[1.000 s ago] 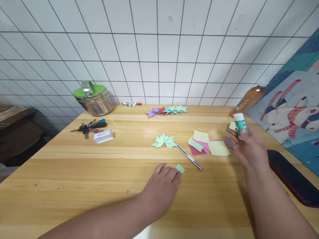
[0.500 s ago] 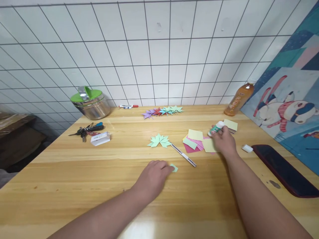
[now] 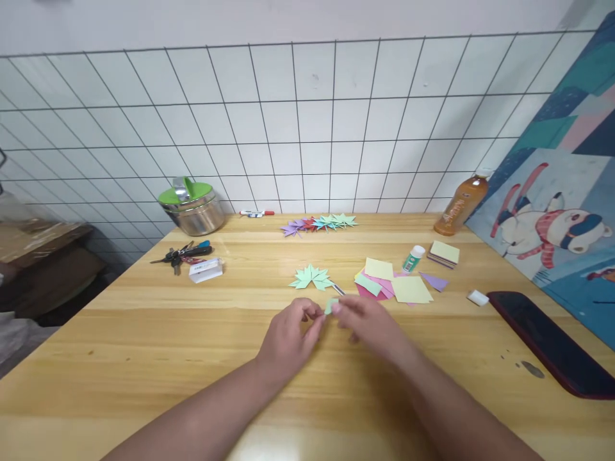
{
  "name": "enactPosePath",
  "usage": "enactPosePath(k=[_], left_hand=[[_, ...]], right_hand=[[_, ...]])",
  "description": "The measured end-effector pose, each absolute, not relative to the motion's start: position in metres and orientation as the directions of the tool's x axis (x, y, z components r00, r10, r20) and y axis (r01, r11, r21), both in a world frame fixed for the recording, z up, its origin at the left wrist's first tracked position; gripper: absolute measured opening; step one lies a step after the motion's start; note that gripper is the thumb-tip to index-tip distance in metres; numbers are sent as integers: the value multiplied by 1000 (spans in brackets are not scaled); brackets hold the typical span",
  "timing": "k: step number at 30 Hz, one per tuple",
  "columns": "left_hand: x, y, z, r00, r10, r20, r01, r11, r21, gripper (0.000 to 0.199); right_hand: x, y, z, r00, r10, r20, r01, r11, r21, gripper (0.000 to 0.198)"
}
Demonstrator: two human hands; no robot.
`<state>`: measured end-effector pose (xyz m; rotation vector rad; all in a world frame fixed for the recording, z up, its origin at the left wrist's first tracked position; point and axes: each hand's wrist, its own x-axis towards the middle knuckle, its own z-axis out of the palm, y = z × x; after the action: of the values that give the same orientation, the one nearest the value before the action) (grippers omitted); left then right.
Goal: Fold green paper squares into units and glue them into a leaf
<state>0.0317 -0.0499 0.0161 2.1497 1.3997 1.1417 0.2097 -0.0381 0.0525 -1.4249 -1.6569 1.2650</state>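
Observation:
Between my two hands is a small light-green paper piece [image 3: 330, 307], held just above the table. My left hand [image 3: 291, 330] pinches its left edge between thumb and fingertips. Fingers of my right hand [image 3: 369, 321] close on its right side, slightly blurred. Just beyond, a folded light-green paper leaf shape [image 3: 311, 276] lies flat. Beside it a slim utility knife [image 3: 338, 289] is partly hidden behind my right hand. A glue stick [image 3: 414, 259] with a white cap stands upright behind loose yellow, pink and green paper sheets [image 3: 412, 290].
At the back lie folded coloured leaves [image 3: 319, 223] and a marker [image 3: 257, 213]. Left are a green-lidded steel pot [image 3: 195, 211], keys [image 3: 180, 256] and a small white box [image 3: 206, 270]. Right are a paper stack [image 3: 444, 253], purple paper [image 3: 435, 282], an eraser [image 3: 478, 298], a phone [image 3: 552, 346] and a bottle [image 3: 462, 205].
My right hand has let go of the glue stick, now standing on the table, and moved left to the green paper. My left hand has lifted the paper off the table.

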Motion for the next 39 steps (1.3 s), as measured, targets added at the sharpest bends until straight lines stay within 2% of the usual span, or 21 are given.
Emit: enactPosePath(k=[1,3,6,11,14,18,21,26,30,34,39], left_hand=[[31,-50,17,172,871,460,596,-464,655,9],[31,-50,17,127,868,479,590,-455,667,11],[33,-48,16,82,882,464,599,-416,684,12],[34,-48,16,147,875,462,489,-470,735,11],[28,-46,20,101,868,486,396,-484,780,10],[20,-38,25,197,938,285,262,-330,907,21],[19,-35,25,289,943,165,251,-241,938,27],[20,-34,19,273,962,16,400,-128,908,22],[18,-30,19,346,934,-90,327,-30,945,23],[15,-25,24,313,941,-124,268,38,963,25],[14,-24,26,352,918,-185,177,129,976,22]], right_hand=[[196,-44,50,-283,945,-162,322,-65,-945,33],[176,-51,43,-262,945,-194,218,-138,-966,35],[163,-54,32,-209,961,-179,87,-164,-983,38],[168,-45,22,-174,969,-178,-35,-187,-982,36],[177,-38,21,-187,969,-164,26,-162,-986,36],[188,-37,19,-416,890,-190,166,-131,-977,40],[191,-39,17,-499,838,-220,266,-93,-959,37],[193,-39,14,-499,835,-233,368,-39,-929,31],[195,-39,17,-460,859,-226,434,-5,-901,28],[198,-38,23,-417,891,-180,436,23,-900,24],[200,-36,26,-374,910,-177,462,18,-887,23]])
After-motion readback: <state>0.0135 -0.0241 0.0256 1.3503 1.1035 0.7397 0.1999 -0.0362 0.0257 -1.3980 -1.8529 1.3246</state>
